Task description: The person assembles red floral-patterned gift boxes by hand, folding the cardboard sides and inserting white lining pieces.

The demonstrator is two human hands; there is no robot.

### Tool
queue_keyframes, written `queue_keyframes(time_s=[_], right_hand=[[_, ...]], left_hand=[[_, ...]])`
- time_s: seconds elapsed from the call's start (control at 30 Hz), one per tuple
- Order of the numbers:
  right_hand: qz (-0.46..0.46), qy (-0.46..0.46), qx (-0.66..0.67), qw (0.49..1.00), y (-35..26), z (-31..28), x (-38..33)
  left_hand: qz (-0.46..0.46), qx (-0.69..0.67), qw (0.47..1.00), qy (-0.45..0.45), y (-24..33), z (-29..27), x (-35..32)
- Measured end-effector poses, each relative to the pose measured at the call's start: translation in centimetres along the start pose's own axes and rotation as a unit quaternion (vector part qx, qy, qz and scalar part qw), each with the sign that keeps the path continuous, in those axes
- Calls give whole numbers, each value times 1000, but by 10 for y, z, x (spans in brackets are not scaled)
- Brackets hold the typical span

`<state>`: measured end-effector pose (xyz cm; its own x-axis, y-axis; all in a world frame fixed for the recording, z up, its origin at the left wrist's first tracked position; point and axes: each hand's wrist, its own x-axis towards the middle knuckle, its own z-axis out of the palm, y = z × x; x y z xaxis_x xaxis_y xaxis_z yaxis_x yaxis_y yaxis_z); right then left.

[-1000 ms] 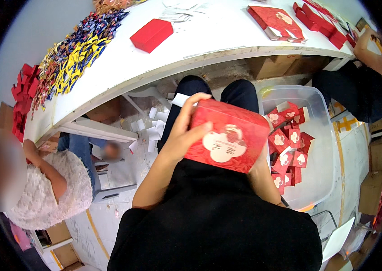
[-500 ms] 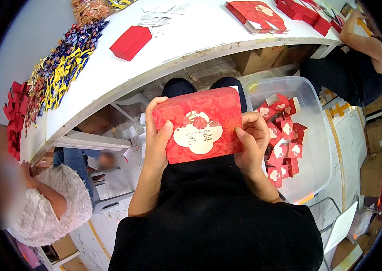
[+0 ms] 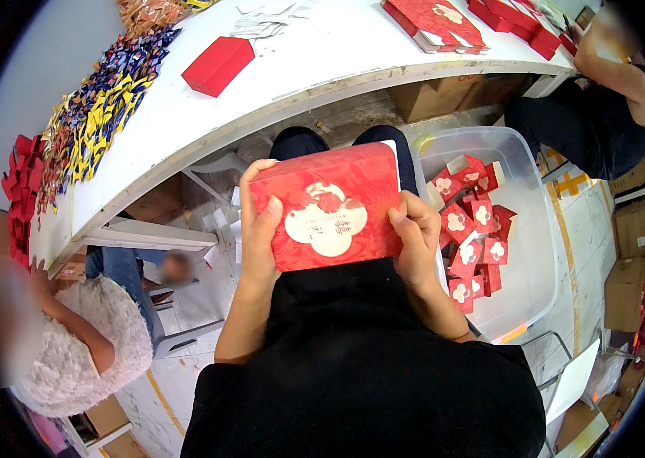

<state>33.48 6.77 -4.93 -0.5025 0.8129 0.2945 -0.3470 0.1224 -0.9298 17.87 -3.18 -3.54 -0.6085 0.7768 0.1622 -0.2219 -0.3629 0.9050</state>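
Red printed carton [image 3: 325, 210] sits in front of the black shirt [image 3: 368, 366], left of the clear tub [image 3: 530, 286]. Long axis left-right, right end slightly higher in view, flower-patch face toward camera. Both hands grasp it: left hand [image 3: 260, 221] wraps left end, thumb on face; right hand [image 3: 416, 235] pinches right edge. Forearms [image 3: 245, 320] angle up from below.
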Motion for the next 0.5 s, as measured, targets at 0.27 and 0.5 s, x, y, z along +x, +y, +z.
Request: queue_keyframes(time_s=[0.27,0.5], right_hand=[[-37,76,-25,996,-14,-6,16],[28,35,8,999,-6,3,9]], left_hand=[[-7,-107,994,-31,0,-17,2],[6,-91,995,-36,-3,-12,3]])
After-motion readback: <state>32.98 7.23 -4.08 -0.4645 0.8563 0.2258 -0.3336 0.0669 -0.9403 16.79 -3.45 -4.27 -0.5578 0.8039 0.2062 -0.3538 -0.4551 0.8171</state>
